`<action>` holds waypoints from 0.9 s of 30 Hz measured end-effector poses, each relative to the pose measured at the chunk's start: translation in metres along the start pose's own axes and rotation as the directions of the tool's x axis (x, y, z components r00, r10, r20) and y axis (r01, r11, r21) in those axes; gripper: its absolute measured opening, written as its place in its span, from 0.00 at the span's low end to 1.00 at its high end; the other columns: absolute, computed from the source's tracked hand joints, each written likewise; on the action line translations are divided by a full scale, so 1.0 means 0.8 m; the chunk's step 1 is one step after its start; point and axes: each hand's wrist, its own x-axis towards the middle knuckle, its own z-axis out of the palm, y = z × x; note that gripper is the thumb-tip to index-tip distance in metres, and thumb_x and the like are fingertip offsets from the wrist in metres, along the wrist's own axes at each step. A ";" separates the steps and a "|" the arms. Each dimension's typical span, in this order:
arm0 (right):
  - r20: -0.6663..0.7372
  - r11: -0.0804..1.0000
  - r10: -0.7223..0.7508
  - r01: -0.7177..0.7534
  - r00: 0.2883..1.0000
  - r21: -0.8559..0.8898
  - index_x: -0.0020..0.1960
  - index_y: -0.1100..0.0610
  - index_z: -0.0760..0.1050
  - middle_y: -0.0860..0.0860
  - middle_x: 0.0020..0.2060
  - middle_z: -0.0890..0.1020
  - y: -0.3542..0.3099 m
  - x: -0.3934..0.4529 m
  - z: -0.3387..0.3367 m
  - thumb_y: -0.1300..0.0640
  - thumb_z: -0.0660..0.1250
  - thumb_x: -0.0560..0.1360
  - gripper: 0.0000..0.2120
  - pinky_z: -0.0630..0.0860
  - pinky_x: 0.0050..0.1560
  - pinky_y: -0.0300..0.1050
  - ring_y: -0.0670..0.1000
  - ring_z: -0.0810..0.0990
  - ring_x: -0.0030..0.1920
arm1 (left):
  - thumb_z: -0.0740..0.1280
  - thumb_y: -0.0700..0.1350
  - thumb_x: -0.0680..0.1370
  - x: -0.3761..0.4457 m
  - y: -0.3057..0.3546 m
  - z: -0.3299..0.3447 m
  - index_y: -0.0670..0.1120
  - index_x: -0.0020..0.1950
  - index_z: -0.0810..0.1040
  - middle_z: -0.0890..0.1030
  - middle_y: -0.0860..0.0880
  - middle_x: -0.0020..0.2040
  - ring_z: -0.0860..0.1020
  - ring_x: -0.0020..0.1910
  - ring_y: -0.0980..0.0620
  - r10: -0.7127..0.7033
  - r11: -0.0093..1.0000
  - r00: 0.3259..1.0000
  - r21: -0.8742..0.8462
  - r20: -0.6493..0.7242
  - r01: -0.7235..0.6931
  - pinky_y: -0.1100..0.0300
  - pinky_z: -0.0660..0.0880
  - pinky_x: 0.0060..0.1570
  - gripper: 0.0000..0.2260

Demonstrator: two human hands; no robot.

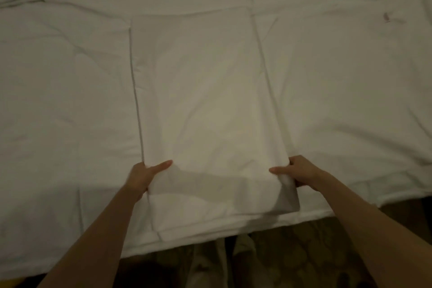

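On the bed (70,100), left hand (142,176) and right hand (301,172) pinch the folded sheet's (201,100) near corners, thumbs on top.

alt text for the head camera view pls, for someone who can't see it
The left hand and right hand grip the near end of a long folded white cloth, thumbs on top, on a white-sheeted bed. Patterned floor shows below the bed's edge.
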 end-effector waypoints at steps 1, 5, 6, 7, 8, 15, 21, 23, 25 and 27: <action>0.002 0.999 -0.047 0.047 0.999 0.018 0.53 0.60 0.78 0.54 0.45 0.83 0.001 -0.005 -0.002 0.54 0.75 0.69 0.16 0.79 0.39 0.44 0.52 0.82 0.43 | 0.78 0.43 0.67 -0.004 -0.008 -0.001 0.39 0.52 0.79 0.83 0.41 0.49 0.81 0.47 0.45 -0.003 1.000 1.000 0.010 0.010 0.003 0.51 0.76 0.56 0.17; -0.015 0.990 -0.121 0.122 0.992 0.070 0.55 0.58 0.77 0.55 0.49 0.83 0.019 -0.017 -0.005 0.58 0.74 0.71 0.14 0.80 0.39 0.46 0.52 0.82 0.45 | 0.79 0.48 0.64 -0.031 -0.045 0.004 0.37 0.60 0.77 0.83 0.42 0.51 0.81 0.49 0.45 -0.017 0.997 0.999 0.077 0.051 0.013 0.50 0.76 0.57 0.29; -0.035 0.994 -0.096 0.098 0.995 0.043 0.55 0.59 0.77 0.56 0.50 0.82 0.030 -0.016 -0.002 0.59 0.74 0.71 0.14 0.81 0.40 0.49 0.55 0.82 0.47 | 0.79 0.48 0.65 -0.038 -0.051 0.007 0.37 0.61 0.76 0.82 0.42 0.52 0.80 0.49 0.45 -0.005 0.997 1.000 0.074 0.029 0.003 0.50 0.76 0.57 0.28; -0.055 0.998 -0.065 0.064 0.996 -0.020 0.55 0.60 0.77 0.57 0.50 0.82 0.043 -0.011 0.001 0.60 0.74 0.71 0.14 0.81 0.39 0.50 0.56 0.81 0.46 | 0.78 0.47 0.67 -0.041 -0.055 0.009 0.36 0.62 0.76 0.82 0.41 0.52 0.80 0.48 0.45 0.007 0.998 1.000 0.065 0.000 -0.007 0.51 0.76 0.56 0.28; -0.083 0.994 -0.044 0.035 0.996 -0.103 0.53 0.61 0.77 0.58 0.49 0.82 0.055 -0.008 0.004 0.59 0.74 0.72 0.12 0.81 0.37 0.49 0.56 0.81 0.45 | 0.78 0.47 0.68 -0.042 -0.060 0.012 0.35 0.62 0.75 0.81 0.41 0.52 0.79 0.48 0.45 0.019 0.999 0.999 0.050 -0.029 -0.018 0.52 0.75 0.56 0.28; -0.244 0.758 -0.210 0.001 0.947 -0.652 0.56 0.58 0.71 0.56 0.53 0.78 0.031 -0.011 0.019 0.55 0.66 0.75 0.13 0.73 0.49 0.45 0.56 0.78 0.53 | 0.77 0.48 0.69 -0.037 -0.041 0.005 0.37 0.62 0.76 0.81 0.41 0.55 0.80 0.51 0.43 0.031 0.999 0.999 0.023 -0.041 -0.030 0.51 0.76 0.54 0.26; -0.275 0.823 -0.418 0.233 0.866 -0.518 0.55 0.60 0.72 0.58 0.52 0.78 -0.090 -0.020 0.099 0.46 0.63 0.75 0.18 0.70 0.48 0.47 0.59 0.77 0.52 | 0.73 0.52 0.73 -0.018 0.014 0.006 0.39 0.63 0.76 0.80 0.42 0.57 0.79 0.55 0.44 0.202 0.979 0.974 0.006 -0.102 -0.203 0.51 0.75 0.58 0.24; -0.225 0.793 -0.487 0.318 0.844 -0.520 0.59 0.60 0.71 0.58 0.56 0.77 -0.146 -0.022 0.149 0.45 0.63 0.75 0.21 0.71 0.53 0.48 0.60 0.77 0.57 | 0.72 0.50 0.74 -0.011 0.025 0.006 0.39 0.63 0.76 0.80 0.40 0.58 0.79 0.56 0.44 0.212 0.977 0.970 -0.013 -0.117 -0.215 0.50 0.75 0.59 0.23; -0.191 0.765 -0.534 0.374 0.824 -0.524 0.62 0.60 0.70 0.59 0.59 0.75 -0.200 -0.023 0.204 0.43 0.62 0.76 0.24 0.71 0.57 0.49 0.60 0.75 0.60 | 0.68 0.45 0.78 -0.008 0.031 0.006 0.38 0.62 0.77 0.81 0.41 0.54 0.79 0.53 0.46 0.228 0.973 0.968 -0.003 -0.106 -0.230 0.57 0.77 0.52 0.16; -0.180 0.752 -0.533 0.366 0.826 -0.548 0.65 0.61 0.67 0.58 0.61 0.73 -0.243 -0.025 0.261 0.42 0.62 0.76 0.27 0.70 0.58 0.51 0.61 0.73 0.62 | 0.58 0.42 0.82 -0.010 0.034 0.003 0.38 0.58 0.77 0.79 0.44 0.47 0.76 0.50 0.47 0.221 0.975 0.975 -0.029 -0.036 -0.222 0.65 0.76 0.40 0.11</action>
